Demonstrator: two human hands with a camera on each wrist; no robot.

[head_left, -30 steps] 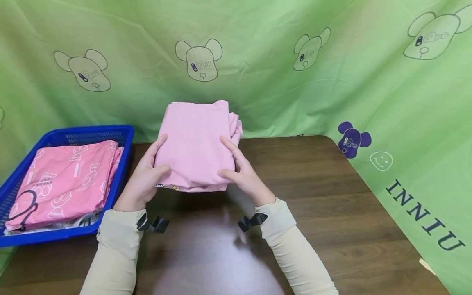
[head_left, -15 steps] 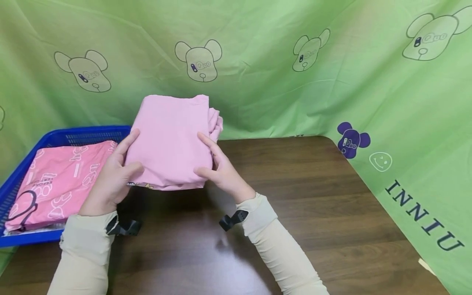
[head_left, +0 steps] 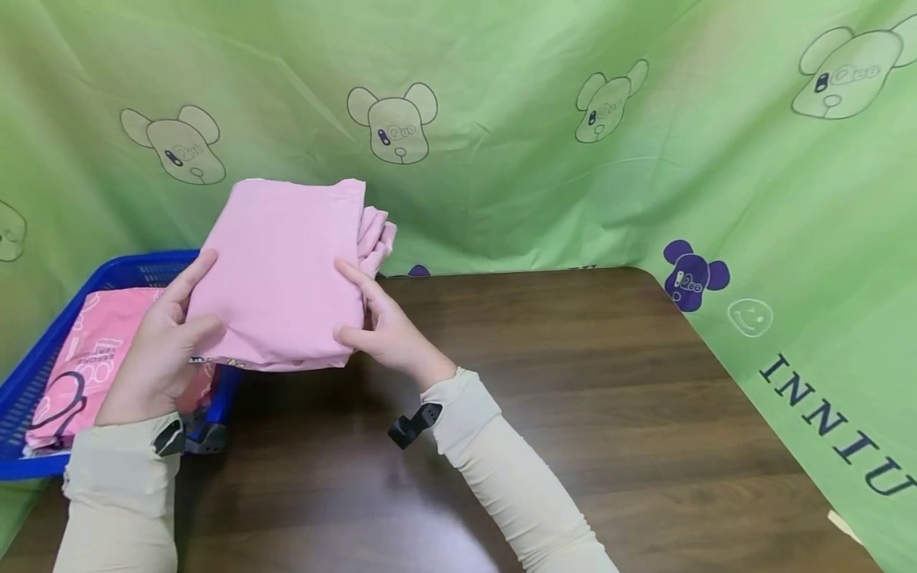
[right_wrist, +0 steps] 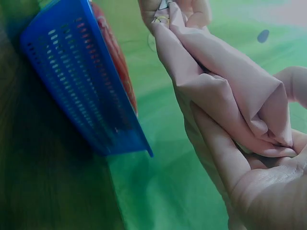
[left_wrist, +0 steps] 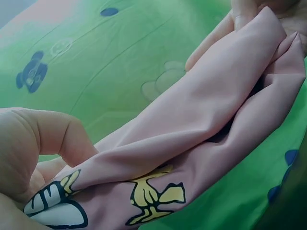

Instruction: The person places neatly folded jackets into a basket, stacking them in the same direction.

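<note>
A folded light-pink cloth [head_left: 282, 270], its exact kind not shown, is held up above the table by both hands. My left hand [head_left: 161, 342] grips its left edge, thumb on top and fingers underneath. On the opposite edge, my right hand [head_left: 390, 330] pinches the layers the same way. Yellow and white cartoon prints show along the near underside of the cloth [left_wrist: 153, 191] in the left wrist view. Bunched folds stick out at its far right corner. Partly behind the left hand stands a blue plastic basket [head_left: 43, 350] holding a folded brighter-pink printed cloth [head_left: 100, 350].
The dark wood table [head_left: 559, 398] spreads to the right and front. A green curtain [head_left: 487, 159] with bear-head drawings hangs behind it and along the right side. The basket's perforated wall [right_wrist: 72, 72] appears at the left of the right wrist view.
Both hands have carried the folded light-pink cloth leftward, from over the table's middle to partly over the basket. The grip looks the same, and more of the basket is now covered.
</note>
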